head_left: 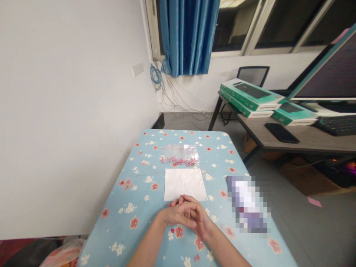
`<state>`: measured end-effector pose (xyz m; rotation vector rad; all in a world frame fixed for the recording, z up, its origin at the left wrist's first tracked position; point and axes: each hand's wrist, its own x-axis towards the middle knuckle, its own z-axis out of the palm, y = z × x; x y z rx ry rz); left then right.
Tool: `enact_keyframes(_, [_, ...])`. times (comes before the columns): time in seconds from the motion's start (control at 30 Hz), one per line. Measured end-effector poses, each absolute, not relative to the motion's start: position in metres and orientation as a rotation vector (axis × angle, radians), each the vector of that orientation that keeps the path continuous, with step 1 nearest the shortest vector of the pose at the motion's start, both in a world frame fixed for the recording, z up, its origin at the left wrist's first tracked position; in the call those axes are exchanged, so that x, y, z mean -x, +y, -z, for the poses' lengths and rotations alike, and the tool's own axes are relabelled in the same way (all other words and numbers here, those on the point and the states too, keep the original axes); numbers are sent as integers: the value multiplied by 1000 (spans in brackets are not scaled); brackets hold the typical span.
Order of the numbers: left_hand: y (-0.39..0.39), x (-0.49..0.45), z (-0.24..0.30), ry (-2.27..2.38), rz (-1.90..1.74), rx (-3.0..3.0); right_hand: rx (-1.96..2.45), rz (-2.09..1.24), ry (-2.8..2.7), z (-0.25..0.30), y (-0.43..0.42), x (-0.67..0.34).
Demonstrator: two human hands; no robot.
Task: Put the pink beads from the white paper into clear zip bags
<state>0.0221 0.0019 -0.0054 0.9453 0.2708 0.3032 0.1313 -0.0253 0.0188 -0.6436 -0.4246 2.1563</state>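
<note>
My left hand (176, 216) and my right hand (204, 222) are clasped together near the table's front, fingers folded over one another. No object shows between them. They lie at the near edge of a creased white sheet (183, 181), perhaps paper or cloth, and partly overlap it. Just beyond the sheet is a clear plastic bag (178, 151) with several small pink beads (180, 161) along its near side. A tiny red-pink piece (172, 230) sits by my left wrist; whether it is loose or printed I cannot tell.
The light blue flowered tabletop (116, 226) borders a white wall (69, 111) on the left. A pixelated flat item (247, 204) lies at its right edge. Beyond stands a desk (258, 129) with keyboard boxes (250, 98), a black phone (282, 132) and a monitor (328, 70).
</note>
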Motion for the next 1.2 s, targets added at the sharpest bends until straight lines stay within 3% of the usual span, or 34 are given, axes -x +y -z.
enact_keyframes(1.2, [2,-23,-1,242,-315,-939,659,-2162,-451,-16,-23,-131])
